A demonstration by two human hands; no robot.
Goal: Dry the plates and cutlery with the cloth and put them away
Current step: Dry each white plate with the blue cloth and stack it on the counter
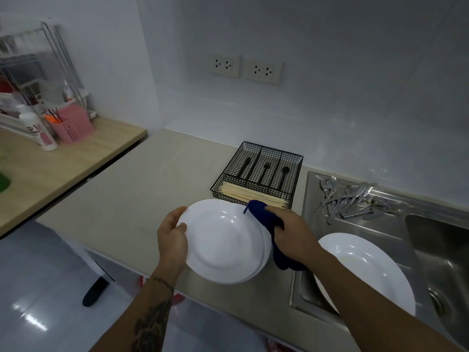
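Plate [223, 240]: we hold it over the bench [132, 199].
Left hand [172, 237]: grips its left rim.
Right hand [291, 232]: clutches cloth [269, 219] at its right rim.

The left hand [172, 237] grips a plate's [223, 240] rim; the right hand [291, 233] clutches a cloth [264, 212] against the opposite rim.

Home kitchen: steel sink [431, 250], tiled countertop [142, 189], wire cutlery tray [256, 174], wall sockets [245, 68]

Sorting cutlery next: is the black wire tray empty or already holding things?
Holding things: the black wire tray has chopsticks in its front section.
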